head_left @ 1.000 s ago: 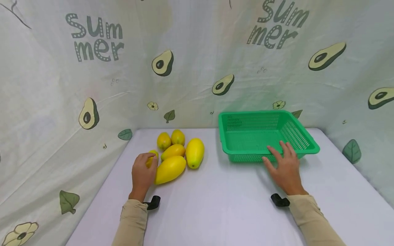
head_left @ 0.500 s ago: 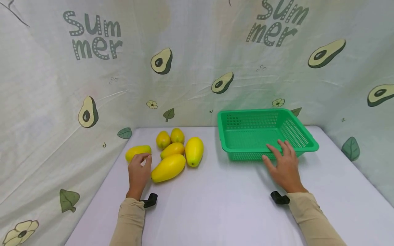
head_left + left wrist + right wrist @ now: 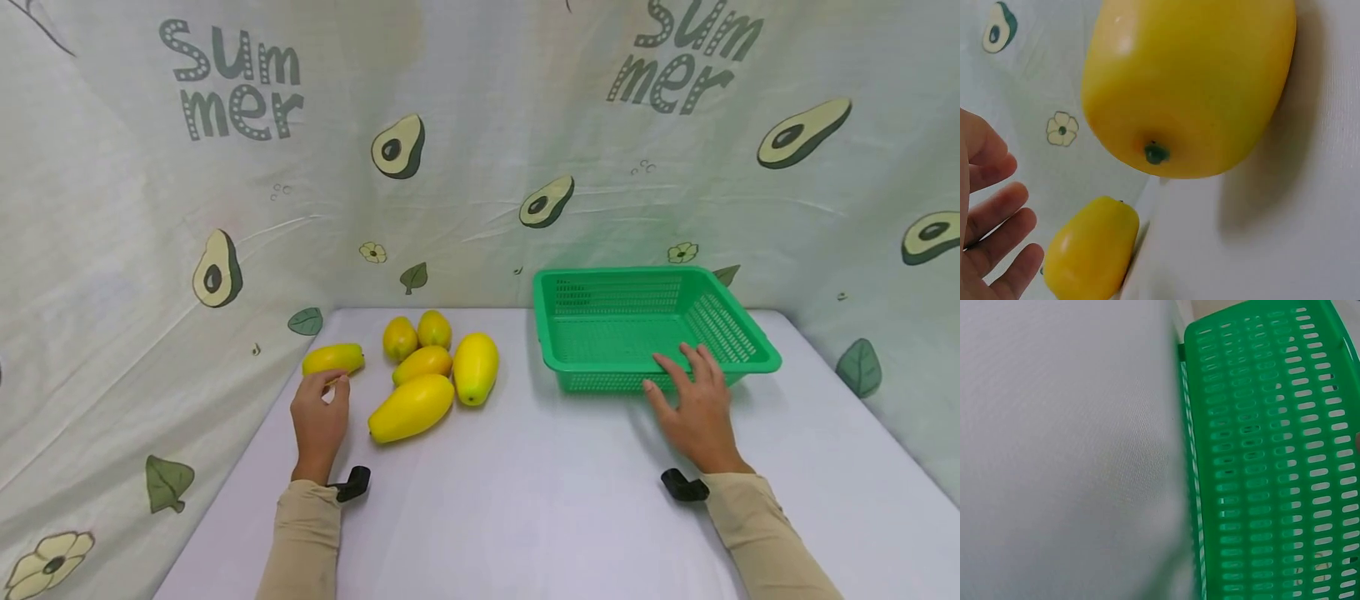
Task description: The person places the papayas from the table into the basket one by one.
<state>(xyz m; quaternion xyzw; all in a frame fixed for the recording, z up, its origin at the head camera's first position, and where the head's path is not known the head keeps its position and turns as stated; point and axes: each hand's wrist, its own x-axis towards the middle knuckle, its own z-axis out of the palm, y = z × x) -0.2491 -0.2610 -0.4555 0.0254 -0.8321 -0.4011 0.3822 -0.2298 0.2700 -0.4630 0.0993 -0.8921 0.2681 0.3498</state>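
Observation:
My left hand is close in front of a yellow mango-like fruit at the table's left side, and its fingertips overlap the fruit's near edge. In the left wrist view its fingers are loosely bent and spread, beside that smaller-looking fruit. Nearest to that camera is a large yellow fruit with a green stem end. My right hand has spread fingers laid over the front rim of a green basket; the right wrist view shows mostly the basket's slotted wall.
To the right of my left hand lie a large yellow fruit, another upright one, a smaller one and two small ones behind. A patterned cloth hangs along the white table's back and left.
The left hand has moved left, away from the fruit group. The fruit by its fingers has shifted left and slightly back with it. The right hand and basket stay put.

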